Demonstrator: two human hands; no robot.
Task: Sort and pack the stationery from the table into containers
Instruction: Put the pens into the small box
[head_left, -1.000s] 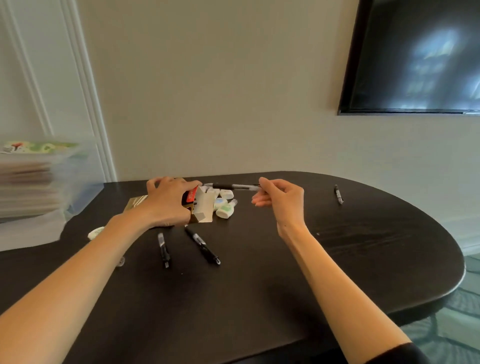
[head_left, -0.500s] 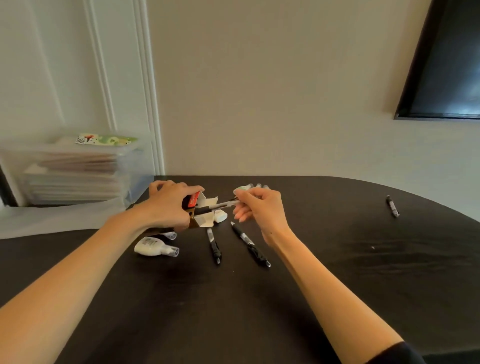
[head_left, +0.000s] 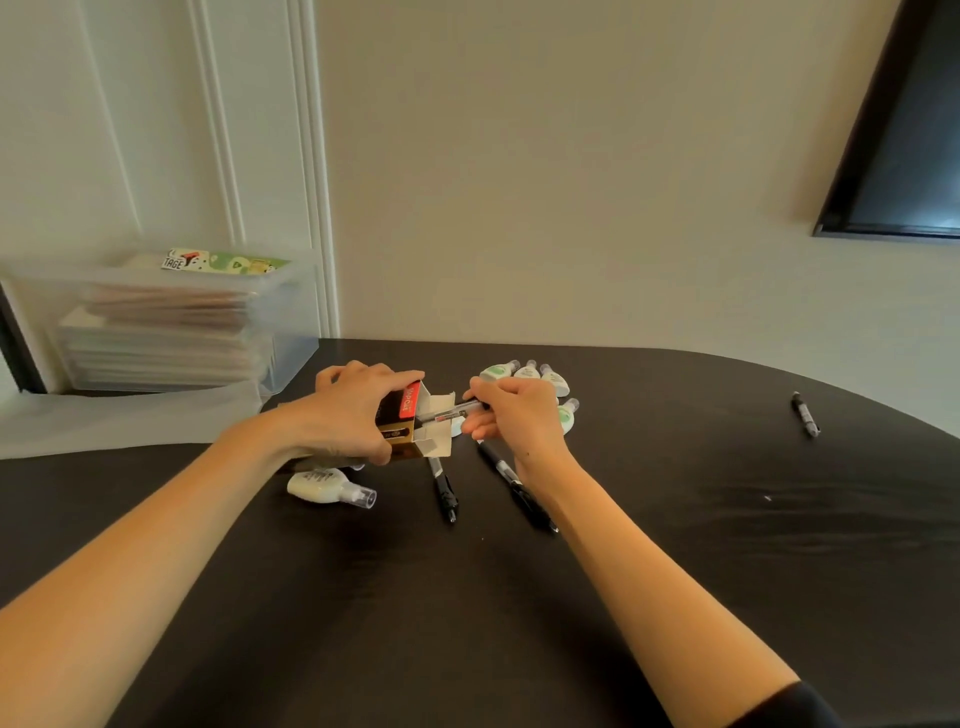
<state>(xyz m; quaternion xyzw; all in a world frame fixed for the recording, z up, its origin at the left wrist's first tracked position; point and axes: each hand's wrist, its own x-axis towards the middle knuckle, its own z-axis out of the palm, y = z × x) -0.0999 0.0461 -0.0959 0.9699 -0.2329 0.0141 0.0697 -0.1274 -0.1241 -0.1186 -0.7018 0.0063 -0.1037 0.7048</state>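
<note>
Left grip (head_left: 358, 415) clasps a small black-and-gold carton (head_left: 401, 422) with a red label, fingers curled over its top and thumb on its near side. The carton sits on the dark worktop (head_left: 675, 571), its open white flaps facing 3 o'clock. Right grip (head_left: 514, 415) pinches a held pen (head_left: 449, 414) lying almost level, and the pen's other end reaches the carton's open mouth.

At 5 o'clock of the carton two loose pens (head_left: 444, 486) lie on the worktop, apart from each other, the right one partly under the right wrist. A white dispenser (head_left: 327, 480) lies at the carton's 7 o'clock, just beside the left wrist. More white-and-green dispensers (head_left: 527, 373) cluster at 1 o'clock of the right grip. A far pen (head_left: 805, 414) lies alone well off at 3 o'clock. A clear bin (head_left: 171, 322) of stacked sheets stands at 10 o'clock.
</note>
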